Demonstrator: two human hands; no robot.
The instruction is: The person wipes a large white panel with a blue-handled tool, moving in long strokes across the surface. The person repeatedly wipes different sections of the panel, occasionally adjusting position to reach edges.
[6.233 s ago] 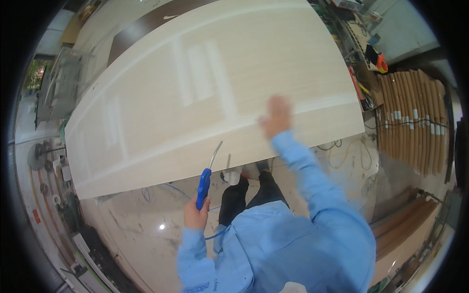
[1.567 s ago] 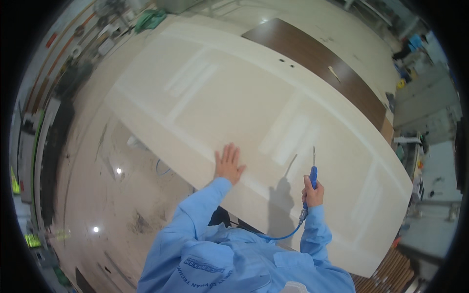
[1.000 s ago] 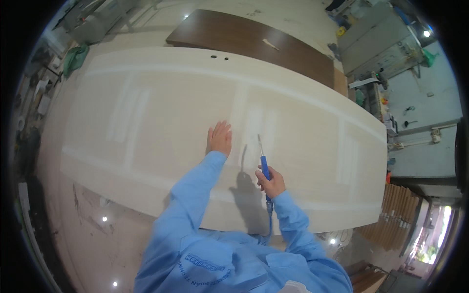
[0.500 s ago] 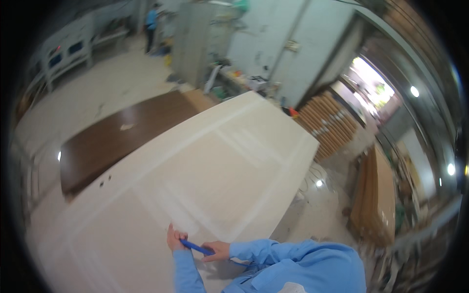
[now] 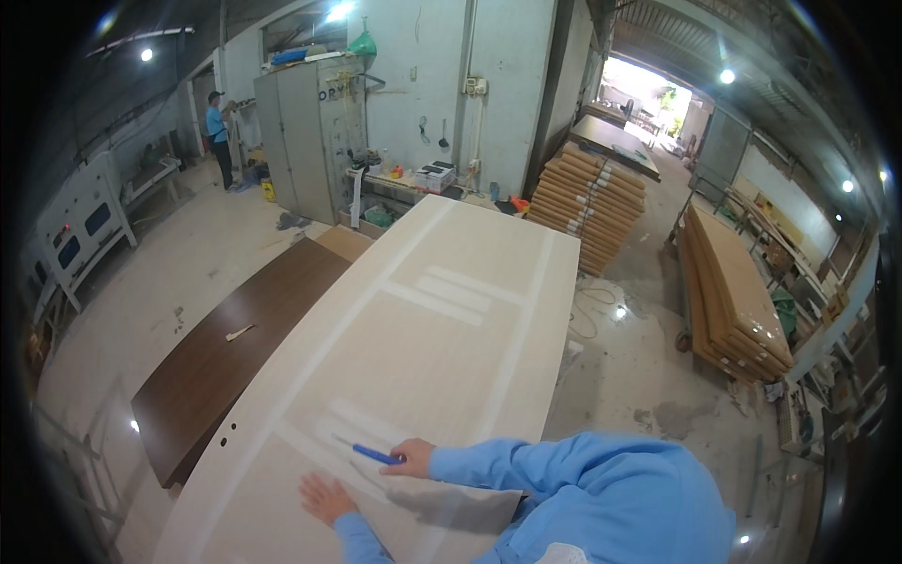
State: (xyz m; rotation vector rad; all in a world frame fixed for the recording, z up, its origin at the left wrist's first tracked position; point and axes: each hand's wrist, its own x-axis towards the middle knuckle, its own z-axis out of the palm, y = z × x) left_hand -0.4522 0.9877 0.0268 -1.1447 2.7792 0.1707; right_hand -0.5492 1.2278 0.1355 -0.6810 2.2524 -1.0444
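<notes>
A long pale door panel (image 5: 413,367) with lighter whitish bands lies in front of me, with several small dark holes near its left edge. My right hand (image 5: 412,458) is closed around a slim blue utility knife (image 5: 376,455). The knife's thin tip points left and away from me, just over the panel; contact cannot be made out. Lower left of it, my left hand (image 5: 326,499) rests on the panel with its fingers apart, holding nothing. A shadow from my right arm falls across the near part of the panel.
A dark brown panel (image 5: 254,324) with a small pale scrap on it lies to the left. Wrapped panels are stacked ahead (image 5: 587,202) and on a cart at right (image 5: 728,291). A metal cabinet (image 5: 301,141) stands at the back, near another person (image 5: 219,141).
My left hand has let go of the blue knife and come down flat on the panel. The right hand keeps the knife, its tip now showing. My view has turned and lifted.
</notes>
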